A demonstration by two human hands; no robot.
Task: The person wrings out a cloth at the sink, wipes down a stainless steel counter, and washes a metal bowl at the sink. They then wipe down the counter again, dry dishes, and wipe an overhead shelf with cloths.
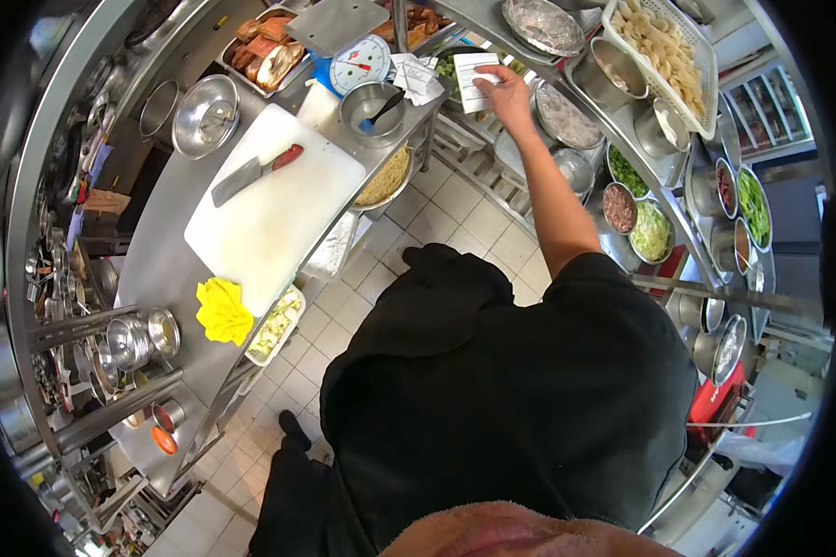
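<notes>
My right hand (503,95) is stretched out at the top centre, fingers closed on a white paper slip (476,82) with printed lines. Just left of it, more crumpled white papers (416,80) lie by the counter's corner. A steel bowl (372,110) with a blue-tipped brush stands near them, beside a round dial scale (360,65). On the steel counter, a cleaver (239,182) with a red handle rests on a large white cutting board (279,204). My left hand does not show.
A yellow cloth (223,311) lies by the board's lower corner. Trays of meat (267,51) stand at the back. Bowls of cut greens (652,232) and a white basket of dumplings (658,56) fill the right side. Tiled floor (434,226) shows between the counters.
</notes>
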